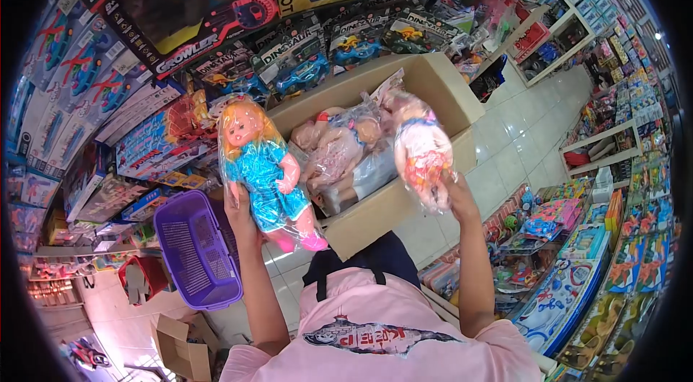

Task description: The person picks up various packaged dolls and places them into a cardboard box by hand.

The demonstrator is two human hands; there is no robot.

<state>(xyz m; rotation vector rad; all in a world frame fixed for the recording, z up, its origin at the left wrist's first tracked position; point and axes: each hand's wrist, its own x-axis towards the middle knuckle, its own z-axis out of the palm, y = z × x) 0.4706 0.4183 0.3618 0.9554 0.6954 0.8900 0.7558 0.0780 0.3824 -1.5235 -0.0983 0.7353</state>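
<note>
A blond doll in a shiny blue outfit (261, 173), wrapped in clear plastic, is held upright by my left hand (240, 210), whose fingers close on its lower left side. My right hand (459, 194) grips a second plastic-wrapped doll (424, 151) in a pale and reddish outfit by its lower end. Between and behind them stands an open cardboard box (451, 97) with several more bagged dolls (346, 147) lying inside. The right doll is over the box's right part, the blue one at its left side.
A purple plastic basket (195, 252) stands at the left, with a red bin (144, 277) and an open small carton (184, 349) beyond it. Shelves of boxed toys (289, 57) curve behind the box. More packaged toys (556, 266) are at the right beside the tiled floor (516, 151).
</note>
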